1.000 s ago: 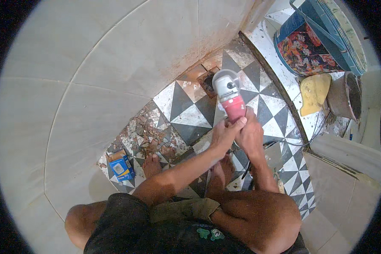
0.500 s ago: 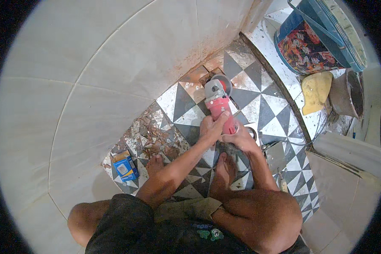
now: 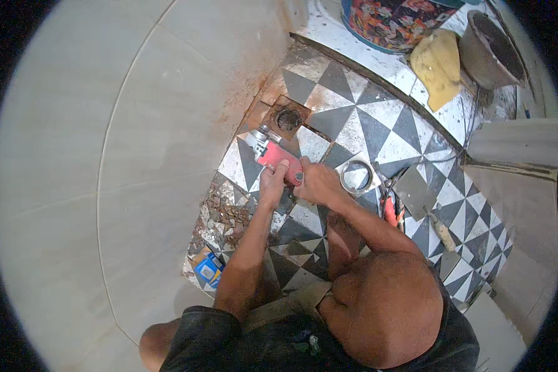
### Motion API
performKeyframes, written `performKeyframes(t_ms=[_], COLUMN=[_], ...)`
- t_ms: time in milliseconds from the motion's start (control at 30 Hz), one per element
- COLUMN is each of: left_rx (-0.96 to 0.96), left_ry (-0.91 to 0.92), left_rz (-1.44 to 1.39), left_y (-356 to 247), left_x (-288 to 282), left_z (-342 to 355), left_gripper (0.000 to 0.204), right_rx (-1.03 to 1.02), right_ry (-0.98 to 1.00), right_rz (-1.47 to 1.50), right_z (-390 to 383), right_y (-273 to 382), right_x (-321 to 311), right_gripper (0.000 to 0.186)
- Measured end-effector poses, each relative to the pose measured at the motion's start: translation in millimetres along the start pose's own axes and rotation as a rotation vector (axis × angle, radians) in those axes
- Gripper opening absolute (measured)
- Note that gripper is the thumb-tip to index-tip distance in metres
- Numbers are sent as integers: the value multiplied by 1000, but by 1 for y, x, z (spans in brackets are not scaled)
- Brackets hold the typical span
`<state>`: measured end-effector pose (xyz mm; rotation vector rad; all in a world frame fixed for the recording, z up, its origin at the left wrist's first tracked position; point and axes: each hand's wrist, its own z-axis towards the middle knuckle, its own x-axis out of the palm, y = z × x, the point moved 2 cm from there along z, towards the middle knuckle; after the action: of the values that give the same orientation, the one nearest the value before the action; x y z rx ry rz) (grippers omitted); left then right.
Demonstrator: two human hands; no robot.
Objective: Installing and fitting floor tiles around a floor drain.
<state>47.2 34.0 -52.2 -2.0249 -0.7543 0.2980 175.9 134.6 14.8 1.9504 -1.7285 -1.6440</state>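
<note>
Drain hole: a dark, round drain hole (image 3: 288,119) sits in a rust-brown square recess in the floor, close to the wall.
Grinder: your red-bodied angle grinder (image 3: 281,164) with a grey metal head lies nearer you than the drain hole and slightly to its left — its head end is beside the recess, its rear end angled back to the right. You cannot tell here whether it touches the floor; its disc is hard to make out.
Left hand: your left hand (image 3: 273,184), on your side of the drain hole, wraps the red body, thumb laid along the top.
Right hand: your right hand (image 3: 319,184), right of your left and nearer you than the drain hole, has its fingers curled around the grinder's rear end.
Ring: a pale square plate with a round metal ring (image 3: 371,178) lies right of the drain hole and nearer you.
Rubble: brown and grey broken tile rubble (image 3: 229,217) spreads left of the drain hole, on your side — with a small blue-and-yellow cardboard box (image 3: 208,268) just beyond its lower edge.
Dustpan-like piece: a worn yellow plastic piece (image 3: 437,68) lies well right of the drain hole.
</note>
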Motion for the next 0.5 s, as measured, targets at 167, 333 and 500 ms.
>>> performKeyframes(t_ms=[167,333,500], left_rx=[14,12,-8], left_ry=[26,-28,-51], left_rz=[27,46,57], left_y=[-6,12,2], left_x=[5,-10,-1], left_z=[-3,5,1], left_gripper=[33,35,34], right_rx=[-12,-38,-24], right_ry=[-19,-31,-32], right_rz=[3,7,29], right_z=[0,3,3], right_y=[-9,-7,-12], right_x=[10,16,15], right_gripper=[52,52,52])
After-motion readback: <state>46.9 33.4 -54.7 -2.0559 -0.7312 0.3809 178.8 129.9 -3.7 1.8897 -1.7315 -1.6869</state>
